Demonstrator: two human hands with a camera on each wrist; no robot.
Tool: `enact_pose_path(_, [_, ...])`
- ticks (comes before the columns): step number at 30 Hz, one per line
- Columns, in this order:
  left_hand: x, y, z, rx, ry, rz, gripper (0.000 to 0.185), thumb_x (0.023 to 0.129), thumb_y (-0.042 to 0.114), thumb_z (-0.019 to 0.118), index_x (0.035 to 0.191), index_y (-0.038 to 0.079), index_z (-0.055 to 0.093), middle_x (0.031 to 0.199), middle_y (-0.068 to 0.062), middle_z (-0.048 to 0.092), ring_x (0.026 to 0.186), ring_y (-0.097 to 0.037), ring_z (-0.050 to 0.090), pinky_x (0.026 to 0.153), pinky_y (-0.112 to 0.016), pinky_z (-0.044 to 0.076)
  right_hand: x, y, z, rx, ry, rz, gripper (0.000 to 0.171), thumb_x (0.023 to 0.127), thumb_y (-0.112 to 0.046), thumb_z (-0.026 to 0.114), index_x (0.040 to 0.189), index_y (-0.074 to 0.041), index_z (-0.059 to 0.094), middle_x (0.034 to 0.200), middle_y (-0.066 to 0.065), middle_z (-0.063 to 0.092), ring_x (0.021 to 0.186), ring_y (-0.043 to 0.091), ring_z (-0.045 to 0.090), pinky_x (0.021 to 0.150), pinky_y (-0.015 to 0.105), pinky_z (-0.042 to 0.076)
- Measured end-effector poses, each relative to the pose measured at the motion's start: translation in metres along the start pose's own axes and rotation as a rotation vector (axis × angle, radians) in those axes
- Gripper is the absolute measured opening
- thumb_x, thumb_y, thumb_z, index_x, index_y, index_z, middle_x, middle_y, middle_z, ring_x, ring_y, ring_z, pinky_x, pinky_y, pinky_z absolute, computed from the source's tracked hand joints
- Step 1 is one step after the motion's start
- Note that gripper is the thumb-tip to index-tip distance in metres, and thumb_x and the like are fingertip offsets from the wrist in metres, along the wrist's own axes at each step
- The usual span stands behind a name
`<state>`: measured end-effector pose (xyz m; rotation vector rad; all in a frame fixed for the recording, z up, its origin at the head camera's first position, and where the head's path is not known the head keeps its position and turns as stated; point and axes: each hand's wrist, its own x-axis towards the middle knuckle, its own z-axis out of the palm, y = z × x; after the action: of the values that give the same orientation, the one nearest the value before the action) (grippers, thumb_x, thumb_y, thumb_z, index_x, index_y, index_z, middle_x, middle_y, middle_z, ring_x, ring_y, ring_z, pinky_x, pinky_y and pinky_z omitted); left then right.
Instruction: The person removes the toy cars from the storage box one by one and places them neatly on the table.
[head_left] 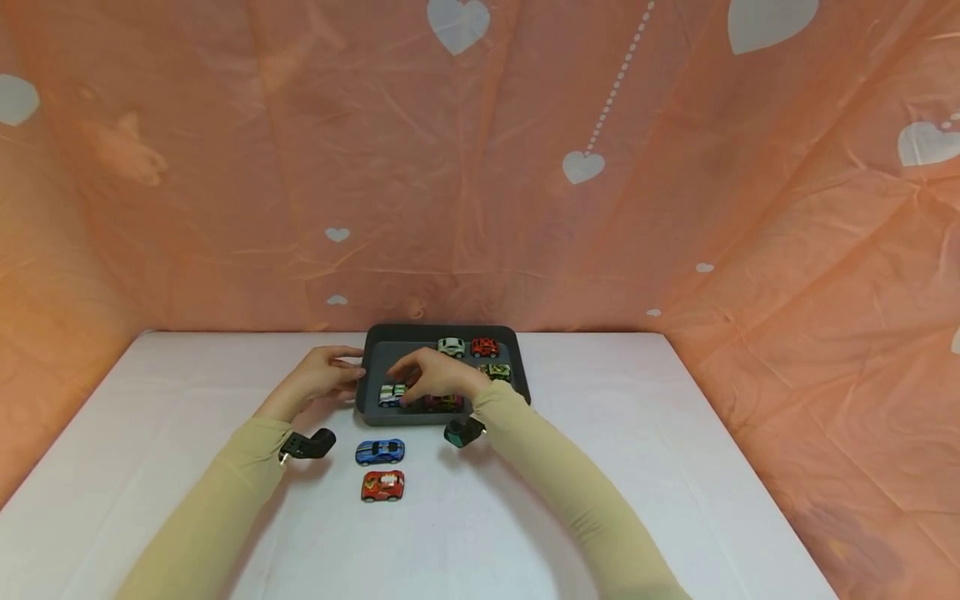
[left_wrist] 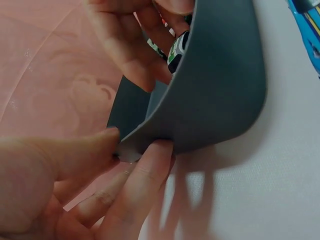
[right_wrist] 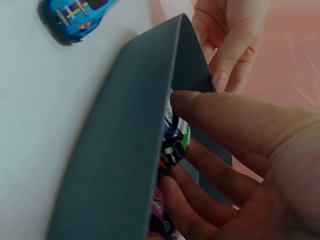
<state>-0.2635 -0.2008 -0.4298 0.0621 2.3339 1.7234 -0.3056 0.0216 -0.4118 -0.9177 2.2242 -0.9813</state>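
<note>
A dark grey tray [head_left: 401, 352] stands at the back of the table, its left rim pinched between the thumb and fingers of my left hand [head_left: 318, 379]. Over the tray, my right hand [head_left: 438, 375] holds a white and green toy car [head_left: 389, 396] near the front left corner, thumb on one side and fingers on the other. In the right wrist view that car [right_wrist: 176, 142] is partly hidden by the tray wall [right_wrist: 117, 120] and the fingers. A magenta toy car [head_left: 444, 403] lies just right of it, under the right hand.
Also inside the tray are a pale toy car [head_left: 452, 347], a red-orange one [head_left: 485, 347] and a green patterned one [head_left: 498, 372]. In front of the tray, a blue toy car [head_left: 380, 452] and a red toy car [head_left: 383, 486] sit on the white table [head_left: 600, 467].
</note>
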Motion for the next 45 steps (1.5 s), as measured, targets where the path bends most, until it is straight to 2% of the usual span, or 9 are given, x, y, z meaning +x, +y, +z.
enact_pose_path(10, [0.001, 0.000, -0.001, -0.018, -0.007, -0.008, 0.053, 0.093, -0.001, 0.058, 0.139, -0.013, 0.035, 0.120, -0.036, 0.054, 0.086, -0.023, 0.067, 0.068, -0.032, 0.058, 0.006, 0.001, 0.005, -0.069, 0.009, 0.007, 0.045, 0.081, 0.002, 0.074, 0.124, 0.000, 0.062, 0.120, 0.009, 0.063, 0.104, 0.018, 0.060, 0.083, 0.022, 0.049])
enact_pose_path(25, [0.000, -0.002, -0.001, 0.005, -0.015, 0.006, 0.053, 0.093, 0.000, 0.058, 0.139, -0.013, 0.036, 0.120, -0.035, 0.055, 0.086, -0.023, 0.067, 0.068, -0.031, 0.057, 0.011, 0.004, 0.008, -0.103, 0.022, 0.052, 0.046, 0.079, -0.001, 0.077, 0.122, -0.004, 0.064, 0.118, 0.006, 0.064, 0.101, 0.014, 0.059, 0.082, 0.020, 0.049])
enact_pose_path(37, [0.001, -0.004, -0.002, -0.015, -0.023, 0.001, 0.053, 0.093, 0.001, 0.058, 0.139, -0.013, 0.036, 0.118, -0.034, 0.056, 0.084, -0.021, 0.068, 0.068, -0.030, 0.057, 0.010, 0.000, 0.007, -0.128, -0.008, 0.032, 0.040, 0.080, 0.002, 0.074, 0.119, -0.003, 0.066, 0.114, 0.007, 0.065, 0.100, 0.015, 0.058, 0.083, 0.021, 0.047])
enact_pose_path(45, [0.002, -0.003, -0.001, -0.022, -0.018, -0.001, 0.052, 0.093, -0.001, 0.057, 0.139, -0.013, 0.036, 0.117, -0.035, 0.057, 0.084, -0.021, 0.067, 0.068, -0.031, 0.057, 0.009, 0.002, 0.006, -0.100, -0.012, 0.010, 0.037, 0.080, 0.003, 0.073, 0.116, -0.003, 0.067, 0.111, 0.005, 0.066, 0.098, 0.011, 0.058, 0.083, 0.021, 0.048])
